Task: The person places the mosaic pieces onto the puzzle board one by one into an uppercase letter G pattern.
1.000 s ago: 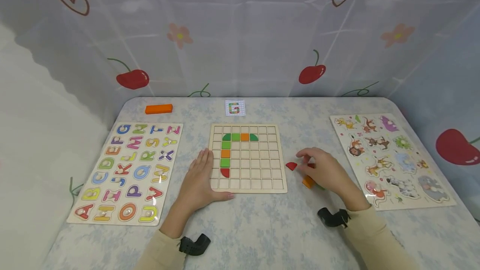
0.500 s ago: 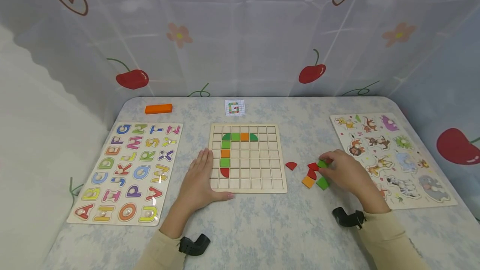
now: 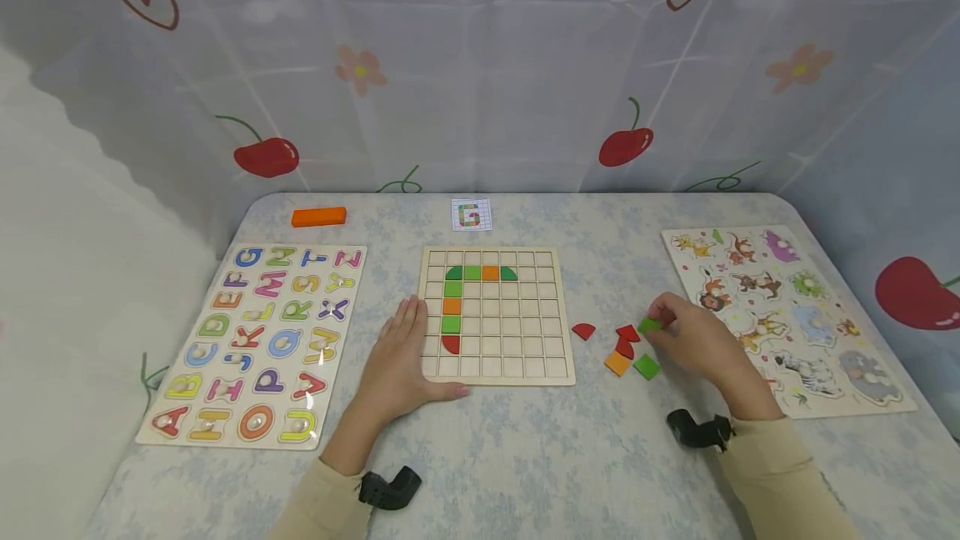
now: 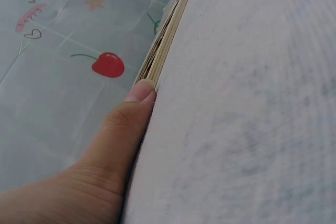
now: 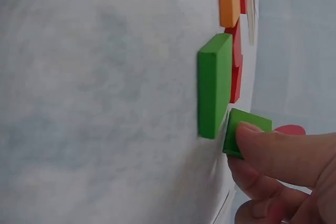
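My left hand [image 3: 393,361] lies against the left edge of the wooden grid board [image 3: 517,373], fingers straight and thumb along its front edge. The left wrist view shows that thumb tip touching the board's side. Green, orange and red pieces fill part of the grid in an angled line. To the right of the board, my right hand [image 3: 690,336] pinches a green square block [image 5: 247,121] between thumb and fingers. Beside it on the table lie another green square block [image 3: 647,367], an orange square block [image 3: 618,363] and several red quarter-round blocks [image 3: 583,331].
A small pattern card [image 3: 471,215] lies behind the board. At the left is an alphabet puzzle [image 3: 251,348], with an orange bar [image 3: 318,217] behind it. An animal puzzle [image 3: 787,319] lies at the right, close to the right forearm. A patterned curtain [image 3: 465,65] hangs at the back.
My right hand has moved right, from over the loose blocks to their far right side, and now pinches a green square block there. The left hand stays in place.
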A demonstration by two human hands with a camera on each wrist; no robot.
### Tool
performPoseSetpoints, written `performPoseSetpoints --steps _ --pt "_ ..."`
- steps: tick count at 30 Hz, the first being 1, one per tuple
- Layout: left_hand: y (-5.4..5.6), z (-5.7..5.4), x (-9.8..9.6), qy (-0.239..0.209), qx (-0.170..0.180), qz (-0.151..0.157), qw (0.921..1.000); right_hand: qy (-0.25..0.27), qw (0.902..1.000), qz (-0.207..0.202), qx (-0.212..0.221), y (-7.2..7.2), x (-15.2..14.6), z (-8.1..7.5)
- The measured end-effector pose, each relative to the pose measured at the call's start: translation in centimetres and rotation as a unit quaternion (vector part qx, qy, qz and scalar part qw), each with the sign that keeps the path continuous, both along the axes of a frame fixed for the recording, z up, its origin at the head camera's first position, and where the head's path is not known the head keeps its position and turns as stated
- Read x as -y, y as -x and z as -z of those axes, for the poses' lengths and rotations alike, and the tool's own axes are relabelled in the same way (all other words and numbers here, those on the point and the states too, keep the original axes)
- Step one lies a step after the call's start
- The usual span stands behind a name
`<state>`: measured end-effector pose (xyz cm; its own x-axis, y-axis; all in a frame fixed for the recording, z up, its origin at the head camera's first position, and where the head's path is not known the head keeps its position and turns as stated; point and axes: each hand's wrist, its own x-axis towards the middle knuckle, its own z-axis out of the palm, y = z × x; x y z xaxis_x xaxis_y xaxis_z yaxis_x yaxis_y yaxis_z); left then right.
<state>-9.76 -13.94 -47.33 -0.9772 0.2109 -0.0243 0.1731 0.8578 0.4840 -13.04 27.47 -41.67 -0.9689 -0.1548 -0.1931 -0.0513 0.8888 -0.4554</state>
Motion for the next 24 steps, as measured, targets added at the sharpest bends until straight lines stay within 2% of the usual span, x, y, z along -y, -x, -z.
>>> performPoseSetpoints --steps 5,10,24 --pt "0.0 0.0 0.0 0.005 0.001 0.000 1.0000 0.045 0.9989 0.011 -0.001 0.4 1.1 -0.6" --pt "0.0 0.1 0.0 0.010 -0.001 -0.001 1.0000 0.094 0.9955 0.003 0.002 1.0 4.2 -0.6" --pt "0.0 0.0 0.0 0.015 0.006 -0.001 0.9999 0.159 0.9836 -0.084 0.012 1.0 15.7 0.4"
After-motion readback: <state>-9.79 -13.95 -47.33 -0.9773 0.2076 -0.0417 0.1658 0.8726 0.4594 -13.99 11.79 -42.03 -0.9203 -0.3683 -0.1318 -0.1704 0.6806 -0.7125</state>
